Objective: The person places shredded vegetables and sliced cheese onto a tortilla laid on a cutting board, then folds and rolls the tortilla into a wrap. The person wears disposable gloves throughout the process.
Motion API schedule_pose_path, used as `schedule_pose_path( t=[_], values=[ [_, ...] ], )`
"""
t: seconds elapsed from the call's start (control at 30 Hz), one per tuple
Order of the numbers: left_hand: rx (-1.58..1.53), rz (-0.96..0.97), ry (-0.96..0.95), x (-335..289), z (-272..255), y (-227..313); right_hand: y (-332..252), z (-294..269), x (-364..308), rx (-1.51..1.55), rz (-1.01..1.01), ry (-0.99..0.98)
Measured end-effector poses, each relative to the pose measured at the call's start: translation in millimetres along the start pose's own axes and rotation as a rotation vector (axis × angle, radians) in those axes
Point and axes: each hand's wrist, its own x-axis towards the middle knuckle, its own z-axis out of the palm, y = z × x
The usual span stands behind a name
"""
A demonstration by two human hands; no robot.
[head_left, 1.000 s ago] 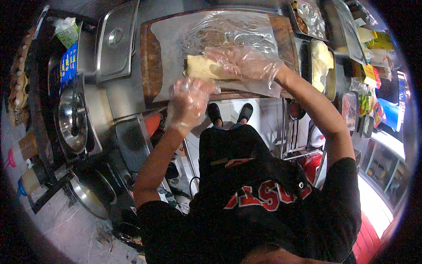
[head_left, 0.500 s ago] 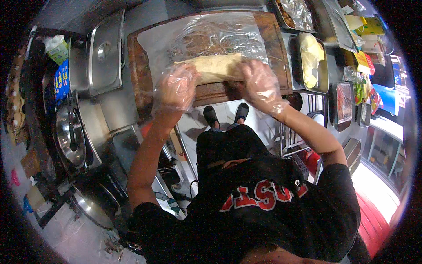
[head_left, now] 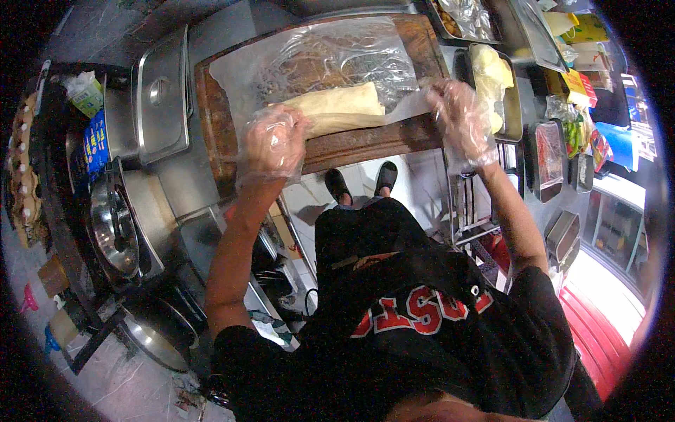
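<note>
A pale, folded roll of dough [head_left: 344, 102] lies on a clear plastic sheet [head_left: 316, 53], over a brown wooden board [head_left: 351, 146]. My left hand [head_left: 274, 141], in a clear plastic glove, is closed at the roll's left end, its fingers curled on the sheet's near edge. Off the roll's right end, my gloved right hand [head_left: 460, 119] pinches the sheet's near right part, which is pulled taut between it and the dough. The fingertips of both hands are partly hidden by glove glare.
Right of the board stands a metal tray [head_left: 517, 105] holding a pale, plastic-wrapped mass [head_left: 492, 81]. A foil-covered tray [head_left: 464, 17] sits at the far right. At left are a lidded steel pan [head_left: 162, 98] and a round metal lid [head_left: 112, 225]. A metal rack [head_left: 467, 204] stands below the right side.
My right hand has moved right, away from the roll's right end, drawing out the sheet's edge. The dough's right end now shows. My left hand has shifted slightly left and stays closed.
</note>
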Motion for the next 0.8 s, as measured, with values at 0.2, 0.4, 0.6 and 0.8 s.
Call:
schedule_pose_path(
  t=[0.2, 0.4, 0.6, 0.8],
  values=[
    [-0.054, 0.009, 0.056, -5, 11, -11, -7, -5, 18, 0.019, -0.356, -0.159],
    [0.020, -0.129, -0.092, 6, -4, 4, 8, 1, 30, -0.284, -0.241, 0.196],
    [0.051, -0.152, -0.149, 8, -3, -1, -98, 56, -57, 0.095, -0.659, -0.126],
    [0.089, -0.187, -0.235, 15, -7, 1, -98, 103, -12, -0.355, -0.530, -0.151]
  ],
)
